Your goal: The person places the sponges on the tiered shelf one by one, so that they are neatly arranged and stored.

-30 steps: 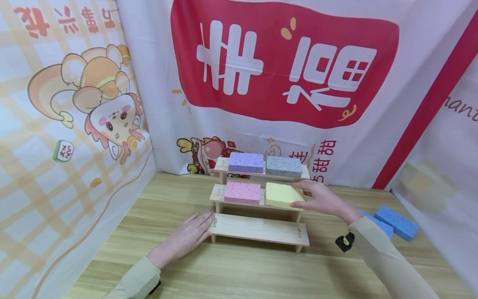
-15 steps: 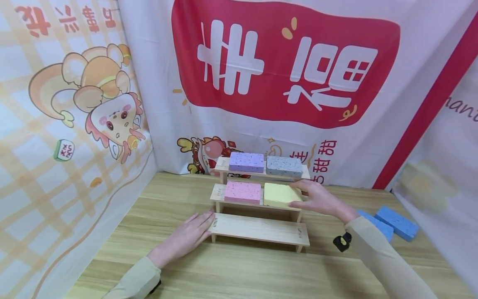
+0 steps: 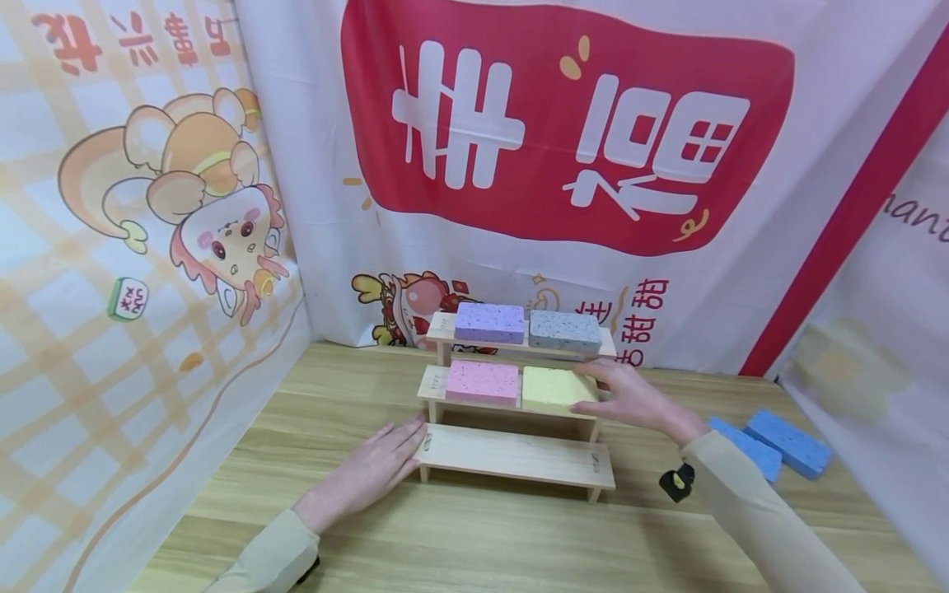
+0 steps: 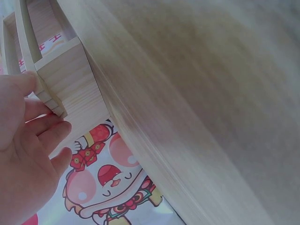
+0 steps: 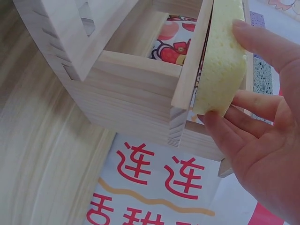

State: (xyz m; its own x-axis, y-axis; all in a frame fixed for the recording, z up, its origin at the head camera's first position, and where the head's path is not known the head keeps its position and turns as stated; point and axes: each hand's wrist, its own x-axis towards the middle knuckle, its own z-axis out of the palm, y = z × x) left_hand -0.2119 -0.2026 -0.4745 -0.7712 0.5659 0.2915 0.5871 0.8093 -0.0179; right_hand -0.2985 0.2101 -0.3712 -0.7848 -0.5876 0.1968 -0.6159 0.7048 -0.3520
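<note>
My right hand [image 3: 630, 394] holds a yellow sponge [image 3: 552, 387] at its right end, fingers and thumb spread over its edges. In the right wrist view the sponge [image 5: 221, 61] sits on the middle step of a wooden three-step stand [image 3: 511, 453]. A pink sponge [image 3: 482, 380] lies just left of it on that step. A purple sponge [image 3: 489, 322] and a speckled grey sponge [image 3: 565, 329] lie side by side on the top step. My left hand [image 3: 371, 461] rests against the left end of the bottom step, its fingertips touching the board end [image 4: 51, 101].
Two blue sponges [image 3: 789, 441] lie on the table [image 3: 474, 535] to the right, partly behind the right forearm. A printed cloth [image 3: 311, 165] hangs close behind the stand, with more cloth walls on the left and right.
The yellow sponge has slid slightly left along the middle step toward the pink one, my right hand moving with it. My left hand and the stand stay in place.
</note>
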